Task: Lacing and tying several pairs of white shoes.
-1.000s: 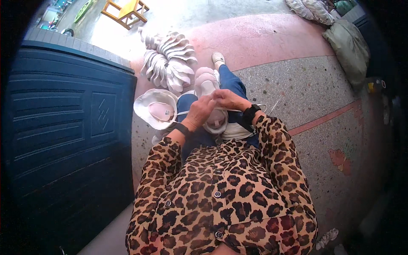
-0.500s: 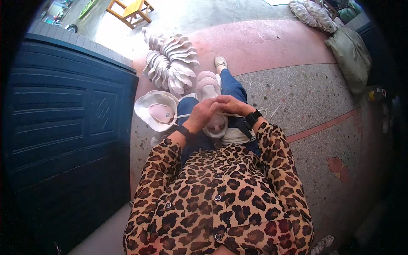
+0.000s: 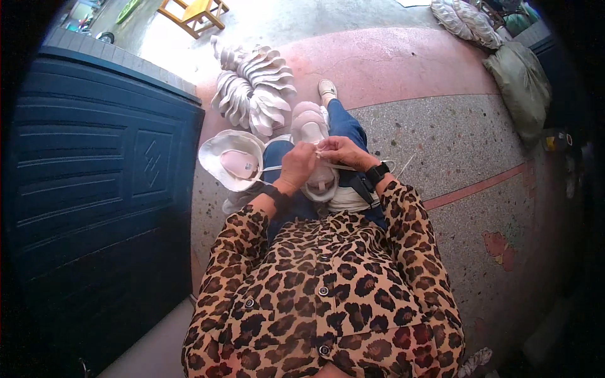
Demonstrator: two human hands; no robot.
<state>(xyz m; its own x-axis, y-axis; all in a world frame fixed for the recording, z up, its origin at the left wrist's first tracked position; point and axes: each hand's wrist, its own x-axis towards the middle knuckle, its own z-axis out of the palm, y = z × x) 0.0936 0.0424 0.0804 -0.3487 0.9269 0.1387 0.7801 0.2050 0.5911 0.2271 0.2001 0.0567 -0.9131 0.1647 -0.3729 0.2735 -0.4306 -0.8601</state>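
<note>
On my lap lies a pale pink, padded piece that looks like a shoe upper (image 3: 320, 183), with more rounded pink pieces (image 3: 307, 113) just beyond it. My left hand (image 3: 299, 166) is closed over its left side, fingertips pinched on a white lace. Close against it, my right hand (image 3: 343, 153) pinches the lace too, thumb and forefinger together. One stretch of the white lace (image 3: 272, 168) runs out past my left wrist; another lace end (image 3: 406, 165) sticks out beyond my right wrist. The exact pinch point is partly covered by fingers.
Left of my lap sits a white, bowl-shaped piece (image 3: 214, 157) with a pink inside. Farther off is a fanned stack of white curved pieces (image 3: 252, 91). A blue panelled door (image 3: 107, 176) stands at left, a wooden stool (image 3: 195, 16) far away, bulging sacks (image 3: 520, 88) at far right.
My hands were overlapped, the right over the left. They have drawn slightly apart, and the pinched fingertips now show.
</note>
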